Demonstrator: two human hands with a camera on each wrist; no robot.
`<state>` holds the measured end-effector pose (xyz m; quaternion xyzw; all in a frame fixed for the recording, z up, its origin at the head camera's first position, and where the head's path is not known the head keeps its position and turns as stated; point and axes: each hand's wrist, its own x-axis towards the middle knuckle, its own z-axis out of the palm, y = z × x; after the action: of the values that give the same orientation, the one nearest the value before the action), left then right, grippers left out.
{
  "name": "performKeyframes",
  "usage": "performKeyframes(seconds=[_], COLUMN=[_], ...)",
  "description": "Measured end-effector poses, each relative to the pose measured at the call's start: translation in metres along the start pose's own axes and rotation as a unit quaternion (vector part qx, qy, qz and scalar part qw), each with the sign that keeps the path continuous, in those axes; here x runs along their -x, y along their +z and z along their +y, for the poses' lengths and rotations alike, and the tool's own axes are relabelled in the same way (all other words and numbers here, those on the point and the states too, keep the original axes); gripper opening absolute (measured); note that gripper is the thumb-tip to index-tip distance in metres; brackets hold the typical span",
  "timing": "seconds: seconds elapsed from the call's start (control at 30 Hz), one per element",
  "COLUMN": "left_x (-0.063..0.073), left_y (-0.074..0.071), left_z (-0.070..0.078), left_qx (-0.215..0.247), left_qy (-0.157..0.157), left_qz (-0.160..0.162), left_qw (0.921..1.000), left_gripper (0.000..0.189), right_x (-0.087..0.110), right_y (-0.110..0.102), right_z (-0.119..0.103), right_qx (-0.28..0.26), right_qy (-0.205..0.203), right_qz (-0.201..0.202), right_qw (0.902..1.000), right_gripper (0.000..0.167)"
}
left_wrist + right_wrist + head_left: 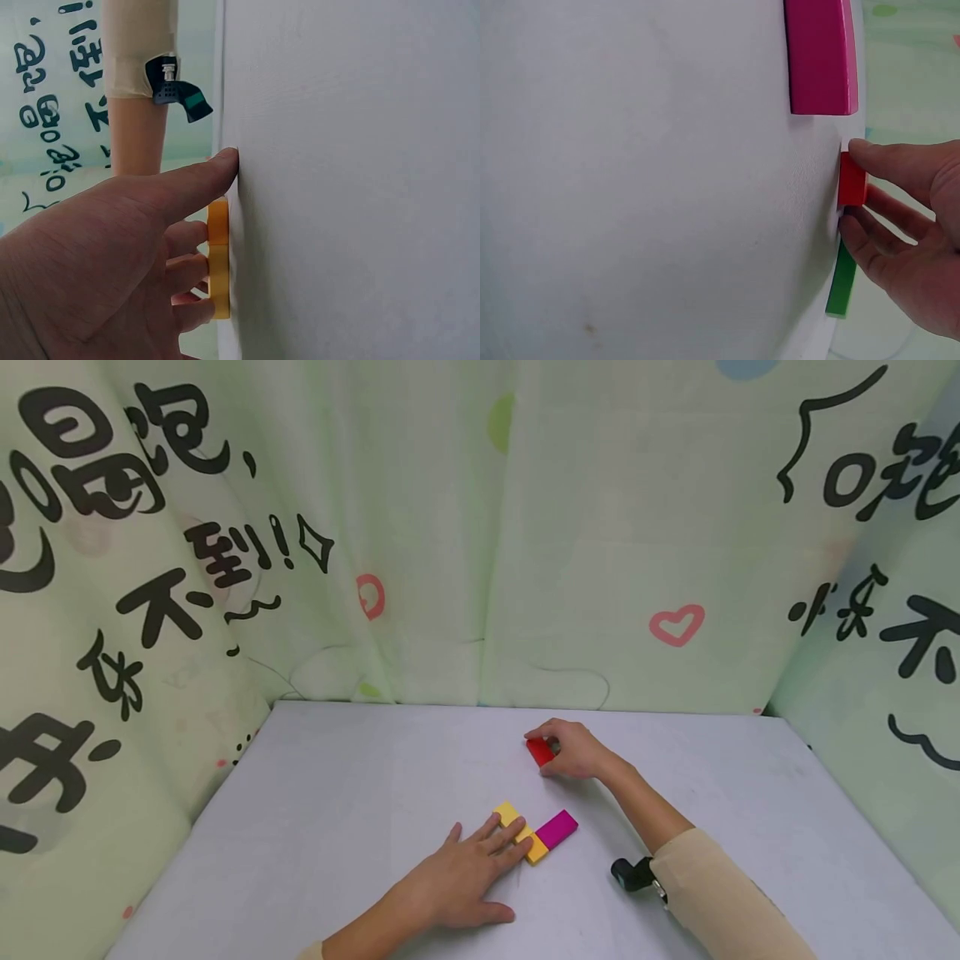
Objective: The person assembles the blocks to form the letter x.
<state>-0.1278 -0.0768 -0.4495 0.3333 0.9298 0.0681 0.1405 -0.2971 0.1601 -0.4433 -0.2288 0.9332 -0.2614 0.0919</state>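
My left hand lies flat with spread fingers, its fingertips touching a row of yellow blocks. In the left wrist view the row shows an orange-yellow block beside a longer yellow one. A magenta block meets the row at an angle on its right side. Farther back, my right hand pinches a red block between thumb and fingers, at the table surface. A green block lies just past the red block in the right wrist view; the hand mostly hides it in the head view.
A white table carries the blocks. Pale green printed curtains hang behind it and along both sides. A black wrist camera sticks out from the right sleeve, low over the table.
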Motion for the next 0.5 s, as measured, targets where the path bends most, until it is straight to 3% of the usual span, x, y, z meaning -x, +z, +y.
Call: performKeyframes(seconds=[0.5], left_x=[0.0006], left_y=[-0.0003], left_z=[0.0011], left_qx=[-0.012], left_qy=[0.004], left_qz=[0.007], left_qw=[0.9999], left_gripper=[0.085], right_x=[0.0002], right_y=[-0.002], right_z=[-0.0003], right_qx=[-0.002], right_qy=[-0.008], right_qz=[0.0], right_qw=[1.0], right_gripper=[0.052])
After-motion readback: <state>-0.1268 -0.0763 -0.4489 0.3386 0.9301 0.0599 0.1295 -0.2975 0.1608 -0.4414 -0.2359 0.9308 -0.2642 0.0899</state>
